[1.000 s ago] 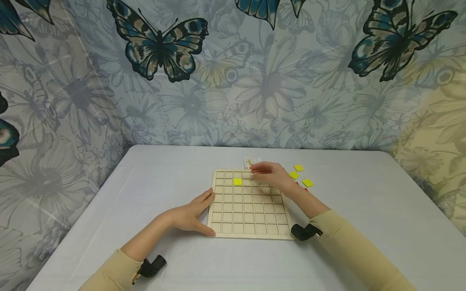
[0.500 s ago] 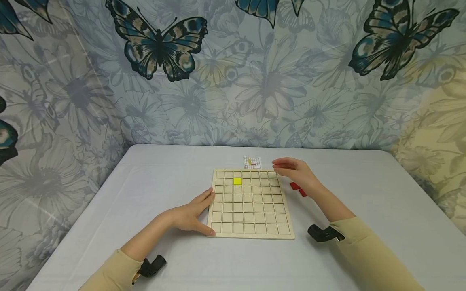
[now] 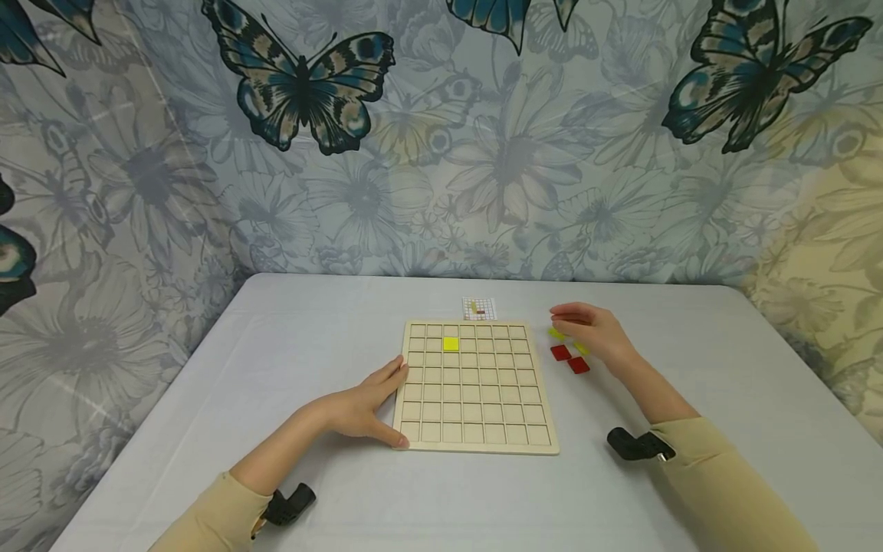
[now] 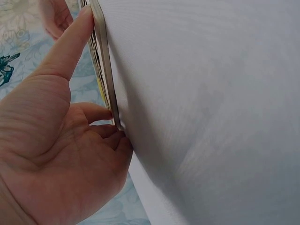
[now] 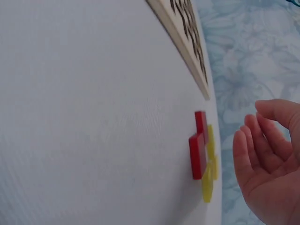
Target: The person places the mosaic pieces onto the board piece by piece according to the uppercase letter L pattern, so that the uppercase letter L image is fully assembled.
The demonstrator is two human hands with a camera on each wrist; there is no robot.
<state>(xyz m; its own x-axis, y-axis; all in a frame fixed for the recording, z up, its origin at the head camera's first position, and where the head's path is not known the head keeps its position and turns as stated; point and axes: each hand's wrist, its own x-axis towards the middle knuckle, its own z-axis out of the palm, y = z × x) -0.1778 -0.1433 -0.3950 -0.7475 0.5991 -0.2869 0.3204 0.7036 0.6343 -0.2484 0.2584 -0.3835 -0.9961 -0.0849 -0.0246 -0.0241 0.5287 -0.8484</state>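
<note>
The left hand (image 3: 359, 404) rests on the left edge of a wooden grid board (image 3: 461, 395), thumb at the near corner and fingers spread farther up. In the left wrist view the same hand (image 4: 70, 145) touches the board's edge (image 4: 107, 70). A yellow tile (image 3: 451, 344) lies in a cell near the board's far side. The right hand (image 3: 593, 331), its fingers loosely bent and nothing seen in them, hovers over yellow tiles (image 3: 556, 334) right of the board, partly hiding them. Red tiles (image 3: 578, 366) lie just nearer. In the right wrist view the hand (image 5: 272, 164) is apart from the tiles.
A small printed grid card (image 3: 479, 309) lies behind the board. White cloth covers the table (image 3: 331, 307), and a patterned fabric wall (image 3: 414, 192) with butterflies stands behind it. Each wrist carries a black device (image 3: 291, 504).
The right hand has moved right, from above the board's far side to above the yellow tiles. The red tiles show more fully. The left hand has stayed in place.
</note>
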